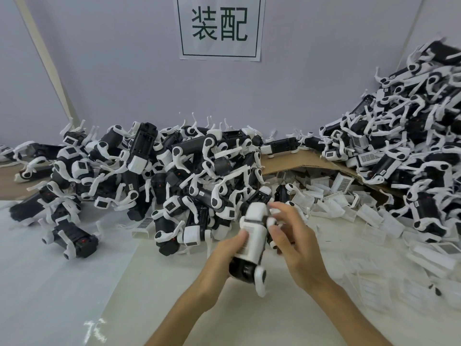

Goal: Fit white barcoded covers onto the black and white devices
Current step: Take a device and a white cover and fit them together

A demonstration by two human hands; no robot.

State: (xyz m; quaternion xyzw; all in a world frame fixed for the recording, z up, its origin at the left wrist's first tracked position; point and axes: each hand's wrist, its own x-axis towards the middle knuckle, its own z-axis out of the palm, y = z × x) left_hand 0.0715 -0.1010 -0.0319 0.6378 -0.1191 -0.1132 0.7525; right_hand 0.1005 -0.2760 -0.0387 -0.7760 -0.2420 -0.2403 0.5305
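White barcoded cover (252, 234) seated on black and white device (240, 268), near centre above pale table (62, 283). Gripped from left by left hand (224, 255), thumb curled onto cover. Right hand (296, 248) against right side, fingers loosely bent and blurred; cannot tell whether holding. Heaped devices (174, 171) far left and right; loose covers (336, 201) at right.

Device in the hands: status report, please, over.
Left hand grips device. Right hand at its side, grip blurred. White cover on device. Pile close behind.
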